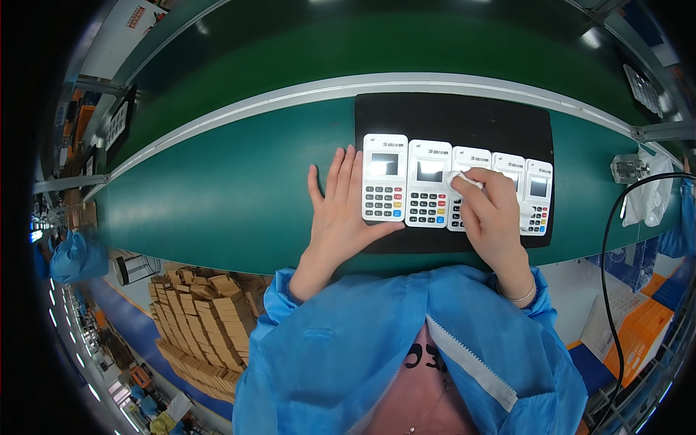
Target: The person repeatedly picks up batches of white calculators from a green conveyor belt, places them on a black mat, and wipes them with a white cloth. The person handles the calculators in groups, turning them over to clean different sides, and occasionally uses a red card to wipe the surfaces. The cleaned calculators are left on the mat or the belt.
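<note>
The green workbench [217, 188] carries a black mat [449, 116] at its near edge; on the mat, five white keypad terminals [475, 154] stand side by side from its left edge to its right, long axes running near to far, keypads toward the near edge; the left hand [341, 225] lies open and flat at the mat's left edge, fingers pointing far, thumb along the leftmost terminal's near end; the right hand [493, 210], nearer the middle terminal, reaches over it from the near edge, fingers bent and pinching a white wad [454, 177] at its screen.
</note>
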`<state>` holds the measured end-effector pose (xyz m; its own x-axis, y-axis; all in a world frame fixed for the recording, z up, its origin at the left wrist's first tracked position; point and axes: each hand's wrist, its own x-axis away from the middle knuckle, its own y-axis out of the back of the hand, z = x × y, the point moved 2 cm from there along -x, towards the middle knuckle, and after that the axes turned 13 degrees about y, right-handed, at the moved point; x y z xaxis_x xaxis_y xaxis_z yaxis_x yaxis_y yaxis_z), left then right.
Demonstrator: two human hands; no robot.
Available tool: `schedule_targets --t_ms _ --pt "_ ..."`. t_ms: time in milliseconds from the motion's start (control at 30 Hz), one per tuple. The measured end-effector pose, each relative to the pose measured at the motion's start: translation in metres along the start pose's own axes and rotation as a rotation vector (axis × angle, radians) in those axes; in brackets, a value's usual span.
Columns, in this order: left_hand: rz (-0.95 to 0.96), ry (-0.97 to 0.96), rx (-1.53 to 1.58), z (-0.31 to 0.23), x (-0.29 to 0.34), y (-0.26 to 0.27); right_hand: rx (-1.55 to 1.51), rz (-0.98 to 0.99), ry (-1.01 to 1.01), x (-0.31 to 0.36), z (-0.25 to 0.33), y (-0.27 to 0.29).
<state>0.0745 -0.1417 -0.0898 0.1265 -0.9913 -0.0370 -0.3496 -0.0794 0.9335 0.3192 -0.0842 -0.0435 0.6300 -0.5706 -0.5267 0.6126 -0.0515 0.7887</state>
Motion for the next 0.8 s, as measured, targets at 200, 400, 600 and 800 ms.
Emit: schedule_targets --t_ms 200,400,600,800 --pt "-0.001 0.013 0.012 0.0 0.0 0.0 0.038 0.04 0.107 -0.021 0.006 -0.013" --pt "-0.022 -0.005 0.013 0.002 0.002 -0.002 0.25 -0.201 -0.169 0.005 -0.035 0.038" --pt "-0.029 -0.016 0.016 0.002 0.002 -0.003 0.67 -0.4 -0.385 0.086 -0.093 0.106" --pt "-0.002 -0.001 -0.027 -0.001 0.001 -0.001 1.074 -0.152 -0.46 0.127 -0.12 0.135"
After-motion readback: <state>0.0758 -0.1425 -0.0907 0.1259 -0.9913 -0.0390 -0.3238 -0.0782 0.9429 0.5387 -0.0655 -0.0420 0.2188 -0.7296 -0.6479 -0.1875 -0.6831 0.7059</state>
